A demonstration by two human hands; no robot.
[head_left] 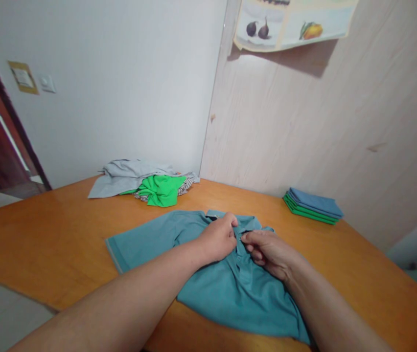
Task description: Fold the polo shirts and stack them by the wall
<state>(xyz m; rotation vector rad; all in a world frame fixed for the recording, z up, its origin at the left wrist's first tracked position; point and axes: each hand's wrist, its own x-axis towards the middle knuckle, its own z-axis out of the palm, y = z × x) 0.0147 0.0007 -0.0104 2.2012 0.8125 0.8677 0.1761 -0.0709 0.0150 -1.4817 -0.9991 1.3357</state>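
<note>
A teal short-sleeved polo shirt (pixel 219 288) lies front up on the wooden table, its collar toward the far side and one sleeve spread to the left. At the button placket just below the collar, my left hand (pixel 220 237) is closed, pinching the fabric. Close beside it on the right, my right hand (pixel 267 249) pinches the placket's other side between thumb and fingers. A small button shows on the placket below my hands. My fingers hide part of the collar opening, and my right forearm covers the shirt's right side.
On the orange-brown table (pixel 65 234), a loose heap of grey, bright green and striped clothes (pixel 138 178) lies at the back left. A neat stack of folded blue and green garments (pixel 313 206) sits at the back right. Walls border the table's far edges.
</note>
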